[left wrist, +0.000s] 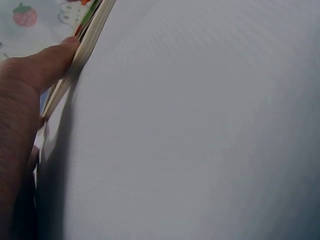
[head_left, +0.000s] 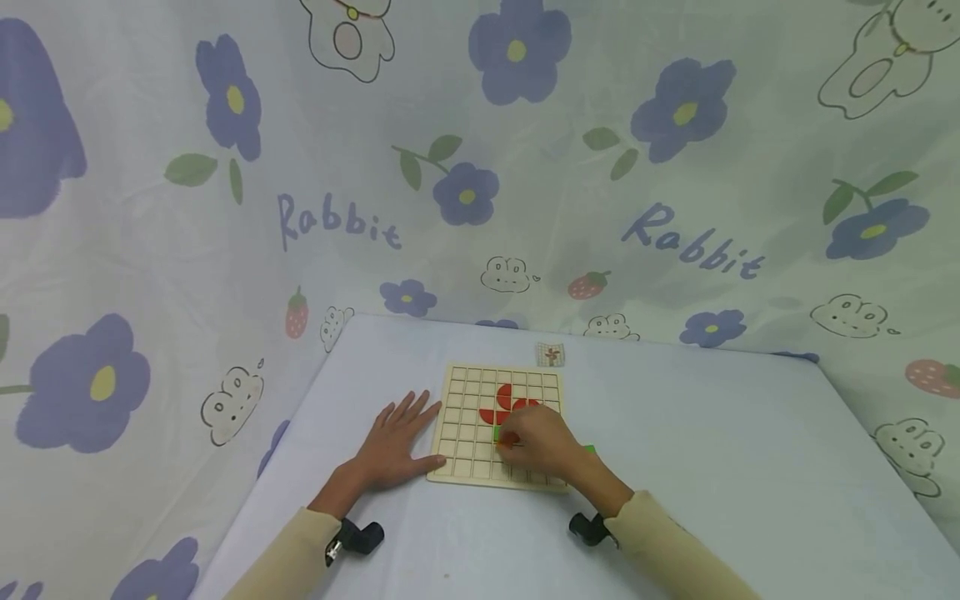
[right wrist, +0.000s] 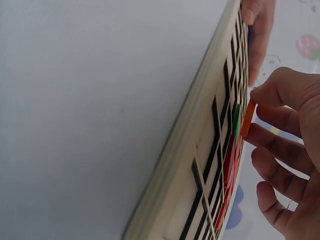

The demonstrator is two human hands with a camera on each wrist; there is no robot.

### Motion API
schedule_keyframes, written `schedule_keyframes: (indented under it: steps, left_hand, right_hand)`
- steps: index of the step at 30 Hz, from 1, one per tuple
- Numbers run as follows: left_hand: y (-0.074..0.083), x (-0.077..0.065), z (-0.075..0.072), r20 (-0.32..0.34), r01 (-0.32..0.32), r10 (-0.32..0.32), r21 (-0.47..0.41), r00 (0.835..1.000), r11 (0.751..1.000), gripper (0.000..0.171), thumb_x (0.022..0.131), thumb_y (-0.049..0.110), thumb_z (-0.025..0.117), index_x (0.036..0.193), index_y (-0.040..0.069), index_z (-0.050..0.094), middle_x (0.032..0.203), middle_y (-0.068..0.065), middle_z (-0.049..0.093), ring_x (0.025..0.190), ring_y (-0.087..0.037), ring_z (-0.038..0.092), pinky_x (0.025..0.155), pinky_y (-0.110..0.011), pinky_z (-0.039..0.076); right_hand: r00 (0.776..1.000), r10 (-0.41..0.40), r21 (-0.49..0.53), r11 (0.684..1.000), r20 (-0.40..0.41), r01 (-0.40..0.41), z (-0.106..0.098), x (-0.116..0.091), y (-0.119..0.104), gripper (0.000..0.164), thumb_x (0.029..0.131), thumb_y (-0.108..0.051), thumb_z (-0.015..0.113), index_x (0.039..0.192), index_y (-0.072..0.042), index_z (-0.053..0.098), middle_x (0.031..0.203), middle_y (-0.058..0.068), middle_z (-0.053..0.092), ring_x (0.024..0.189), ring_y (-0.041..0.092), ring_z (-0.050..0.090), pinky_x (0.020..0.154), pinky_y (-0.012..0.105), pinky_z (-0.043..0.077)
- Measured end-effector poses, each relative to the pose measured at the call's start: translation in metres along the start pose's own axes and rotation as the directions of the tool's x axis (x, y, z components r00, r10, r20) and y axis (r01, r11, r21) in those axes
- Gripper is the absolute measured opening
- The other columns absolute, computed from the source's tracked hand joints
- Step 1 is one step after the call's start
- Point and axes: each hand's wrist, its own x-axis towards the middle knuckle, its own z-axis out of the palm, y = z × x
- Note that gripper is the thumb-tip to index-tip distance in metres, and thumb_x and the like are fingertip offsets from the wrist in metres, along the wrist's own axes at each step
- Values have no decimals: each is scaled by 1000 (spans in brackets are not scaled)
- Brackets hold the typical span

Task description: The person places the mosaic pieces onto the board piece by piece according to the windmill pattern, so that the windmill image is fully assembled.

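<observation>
A square wooden grid board (head_left: 460,433) lies on the white-covered table. Red rounded pieces (head_left: 505,395) sit near its middle, with a green piece (right wrist: 236,119) beside them. My right hand (head_left: 546,443) is over the board, pinching a small orange tile (right wrist: 248,119) between thumb and finger; the other fingers curl loosely. The tile is held on edge, close to the green piece. My left hand (head_left: 393,446) lies with fingers spread at the board's left side, its thumb touching the lower left edge. Part of the board is hidden beneath my right hand.
Behind the board lies a small card (head_left: 551,355) printed with a red pinwheel-like pattern on a grid. Something green (head_left: 590,449) peeks out past my right wrist. A patterned cloth (head_left: 465,108) with flowers and rabbits hangs behind and to the left of the table.
</observation>
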Motion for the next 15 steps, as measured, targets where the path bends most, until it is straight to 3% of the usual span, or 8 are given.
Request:
schedule_keyframes:
  steps: [10, 15]
  left_hand:
    - [1, 0, -1, -5, 0, 0, -10, 1000, 1000, 92, 85, 73, 52, 156, 18, 32, 161, -9, 21, 148, -33, 13, 116, -57, 14]
    - [2, 0, -1, -1, 3, -3, -8, 1000, 1000, 92, 85, 73, 52, 156, 19, 31, 162, -9, 21, 148, -32, 13, 116, -56, 13]
  right_hand:
    - [995, -83, -193, 977, 47, 90, 3, -1, -11, 4, 76, -25, 78, 79, -22, 78, 77, -12, 65, 72, 8, 54, 65, 26, 43]
    - [992, -111, -206, 971, 61, 121, 0, -4, -14, 3, 77, -24, 77, 76, -21, 77, 78, -12, 63, 74, 11, 53, 68, 28, 42]
